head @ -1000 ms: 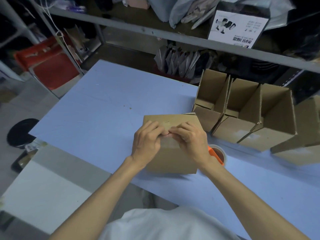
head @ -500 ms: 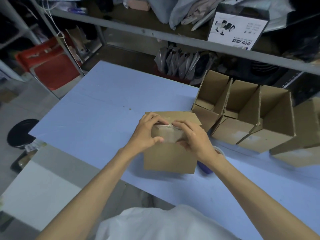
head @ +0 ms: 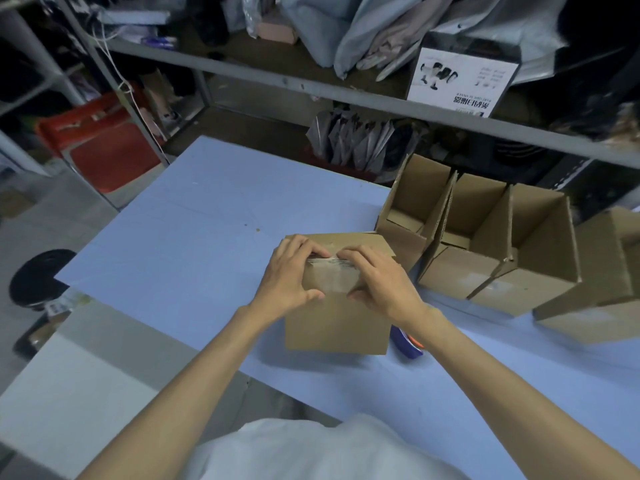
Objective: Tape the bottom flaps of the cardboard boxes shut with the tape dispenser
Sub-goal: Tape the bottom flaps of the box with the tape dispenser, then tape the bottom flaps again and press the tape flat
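Observation:
A small cardboard box stands upside down on the blue table, its taped bottom facing up. A strip of clear tape runs over the near top edge and down the front face. My left hand and my right hand hold the box at that edge, fingers curled over the top and thumbs pressing the tape onto the front. The tape dispenser, blue with some orange, lies on the table just right of the box, mostly hidden behind my right forearm.
Three open-topped cardboard boxes stand in a row to the right, with another box beyond them. A metal shelf rack full of bags rises behind the table. A red chair and a black stool sit to the left.
My hands moved from the middle of the box's top to its near edge, thumbs now down on the front face over the tape. The box shifted slightly toward me.

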Demonstrator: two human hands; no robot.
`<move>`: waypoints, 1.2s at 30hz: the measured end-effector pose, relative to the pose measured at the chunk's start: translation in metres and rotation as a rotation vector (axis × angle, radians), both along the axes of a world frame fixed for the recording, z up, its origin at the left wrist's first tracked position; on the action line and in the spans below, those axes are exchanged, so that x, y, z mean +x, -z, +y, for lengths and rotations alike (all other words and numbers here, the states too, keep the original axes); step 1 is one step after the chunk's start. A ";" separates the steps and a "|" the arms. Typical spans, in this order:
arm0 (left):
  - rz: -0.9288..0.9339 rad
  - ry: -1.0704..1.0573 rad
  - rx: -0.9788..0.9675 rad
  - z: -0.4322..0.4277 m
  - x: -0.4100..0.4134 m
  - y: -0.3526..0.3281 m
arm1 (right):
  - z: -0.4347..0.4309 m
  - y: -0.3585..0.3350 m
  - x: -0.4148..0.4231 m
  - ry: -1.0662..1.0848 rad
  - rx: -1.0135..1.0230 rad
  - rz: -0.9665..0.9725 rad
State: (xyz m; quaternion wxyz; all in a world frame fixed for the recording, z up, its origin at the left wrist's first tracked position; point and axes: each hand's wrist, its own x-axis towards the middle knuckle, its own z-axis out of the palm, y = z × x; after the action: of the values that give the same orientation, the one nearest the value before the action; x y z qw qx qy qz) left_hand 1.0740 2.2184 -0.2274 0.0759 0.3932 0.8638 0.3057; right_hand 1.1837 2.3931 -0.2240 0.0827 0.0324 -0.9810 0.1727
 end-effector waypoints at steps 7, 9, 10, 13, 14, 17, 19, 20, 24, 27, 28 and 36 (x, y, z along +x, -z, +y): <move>-0.130 -0.141 0.145 -0.007 -0.004 -0.003 | 0.001 0.019 0.044 0.568 -0.528 0.157; -0.127 -0.162 0.187 -0.008 -0.003 -0.005 | 0.003 0.028 0.057 0.450 -0.644 -0.114; -0.124 -0.174 0.201 -0.008 -0.001 -0.007 | 0.002 0.033 0.061 0.383 -0.653 -0.198; -0.075 -0.239 0.175 -0.006 0.005 -0.017 | -0.004 0.033 0.061 0.318 -0.671 -0.207; -0.054 -0.285 0.155 -0.005 0.009 -0.020 | -0.008 0.029 0.058 0.316 -0.676 -0.187; -0.075 -0.393 0.115 -0.002 0.029 -0.031 | -0.024 0.010 0.049 0.264 -0.604 -0.085; -0.185 -0.394 0.103 0.004 0.048 -0.034 | -0.037 -0.001 0.040 0.209 -0.542 -0.014; -0.263 -0.407 0.090 0.007 0.055 -0.034 | -0.046 -0.006 0.036 0.183 -0.514 -0.004; -0.478 -0.535 0.093 0.004 0.049 -0.033 | -0.059 -0.009 0.031 0.045 -0.430 -0.073; -0.438 -0.595 0.116 -0.009 0.038 -0.031 | -0.047 0.000 0.044 0.229 -0.209 0.116; -0.429 -0.611 0.126 -0.013 0.036 -0.030 | -0.041 0.004 0.048 0.340 -0.134 0.155; -0.436 -0.609 0.152 -0.019 0.031 -0.017 | -0.032 0.018 0.053 0.399 -0.393 0.011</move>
State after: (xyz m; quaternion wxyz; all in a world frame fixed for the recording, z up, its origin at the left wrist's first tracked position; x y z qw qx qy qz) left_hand 1.1047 2.1991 -0.2107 0.1342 0.0488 0.8795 0.4540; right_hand 1.2370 2.3608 -0.2420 0.1251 -0.1770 -0.9152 0.3397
